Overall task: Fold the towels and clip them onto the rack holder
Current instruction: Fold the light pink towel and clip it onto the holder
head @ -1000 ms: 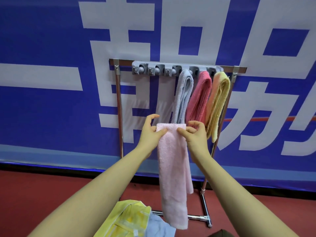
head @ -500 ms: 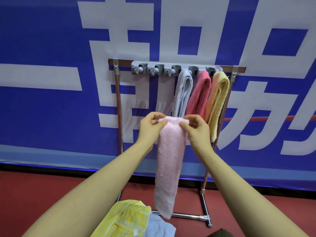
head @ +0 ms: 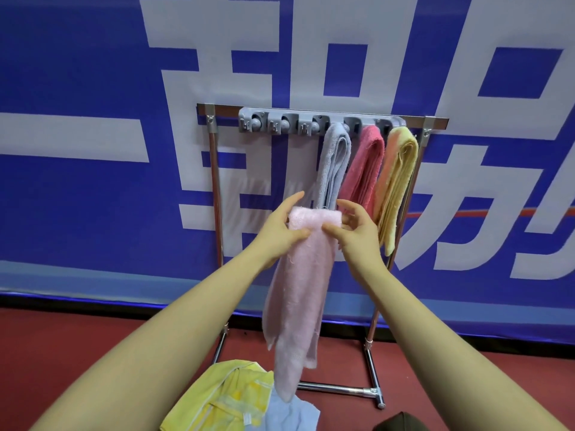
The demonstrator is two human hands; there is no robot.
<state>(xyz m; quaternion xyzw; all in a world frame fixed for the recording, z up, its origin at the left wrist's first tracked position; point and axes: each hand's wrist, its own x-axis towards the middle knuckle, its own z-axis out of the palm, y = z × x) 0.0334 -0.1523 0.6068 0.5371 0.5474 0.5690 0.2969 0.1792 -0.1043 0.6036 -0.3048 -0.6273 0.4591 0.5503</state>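
A: What is the left hand [head: 278,230] doing?
B: It pinches the left side of the pink towel [head: 297,284] at its folded top, thumb in front, fingers behind.

A: Where is that towel?
B: In the air in front of the rack [head: 214,188], below the grey clip bar [head: 320,124]. Its top fold runs between the two hands; the rest hangs down long and narrow, its lower end over the cloth on the floor.

A: And the right hand [head: 356,233]?
B: It pinches the right side of the same fold, thumb in front and forefinger above, the other fingers loosely curled.

A: What does the clip bar hold?
B: The three left clips show no towel. To the right hang a grey towel [head: 334,164], a red towel [head: 364,168] and a yellow towel [head: 396,185], side by side, each folded over.

A: And lower down?
B: A yellow cloth [head: 224,396] and a light blue cloth [head: 294,415] lie bunched on the red floor [head: 62,353], touching each other.
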